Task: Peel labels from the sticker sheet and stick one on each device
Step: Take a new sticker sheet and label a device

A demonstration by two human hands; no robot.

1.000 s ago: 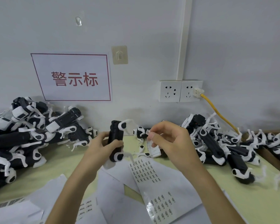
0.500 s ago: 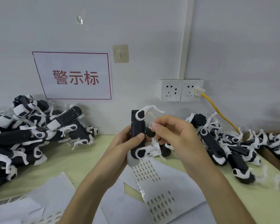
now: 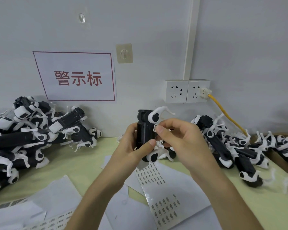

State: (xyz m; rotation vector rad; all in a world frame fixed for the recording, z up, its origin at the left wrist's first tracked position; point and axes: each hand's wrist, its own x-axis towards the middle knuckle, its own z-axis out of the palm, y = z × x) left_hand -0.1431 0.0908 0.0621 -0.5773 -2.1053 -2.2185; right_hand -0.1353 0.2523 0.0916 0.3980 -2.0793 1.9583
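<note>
My left hand (image 3: 133, 146) grips a black device with white clips (image 3: 145, 130), held upright above the table. Fingertips of my right hand (image 3: 181, 138) pinch a small white label (image 3: 156, 127) against the device's right side. The sticker sheet (image 3: 166, 193), with rows of small labels, lies on the table below both hands. Part of the device is hidden behind my fingers.
A pile of black and white devices (image 3: 32, 138) fills the left of the yellow-green table (image 3: 76, 165); another pile (image 3: 231, 150) lies at the right. Loose paper sheets (image 3: 56, 196) cover the near edge. Wall sockets (image 3: 187, 91) with a yellow cable (image 3: 226, 116) sit behind.
My left hand has lifted the device upright and to the right. My right hand has brought the label up from the sheet to the device's side.
</note>
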